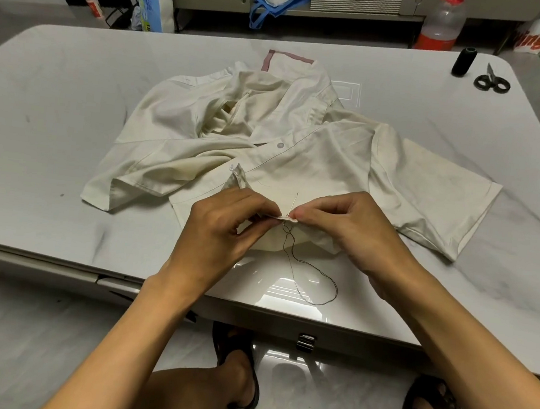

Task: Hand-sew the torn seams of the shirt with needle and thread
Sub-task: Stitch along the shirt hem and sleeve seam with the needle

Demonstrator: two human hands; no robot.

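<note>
Cream cotton shirt (301, 147) lies crumpled at centre frame on the grey marbled counter (73, 100), with its lower part pulled toward the near edge.

Head view (only view):
- Left hand (222, 229), centre-left: thumb and fingers curled, pinching the folded seam edge (285, 218).
- Right hand (352, 233), centre-right: fingertips pinched on the same fold, right at the base of the needle (293, 201). Cannot tell whether they grip the needle itself or only the cloth around it.
- The needle stands out of the fold between the two hands, slightly tilted, free end pointing up-frame.
- Dark thread (311, 275) trails down-frame from the fold in a loose loop on the counter.
- Black spool (464, 62) and scissors (491, 81) sit upper right, well apart from the work.

Judgement: mid-stitch. The needle appears passed through the fold and not yet drawn out. The next move likely calls for the right hand to take the exposed shaft and pull until the loop's slack is used up, while the left hand keeps the fold steady. Risk: the loose loop could tangle as it runs through.
</note>
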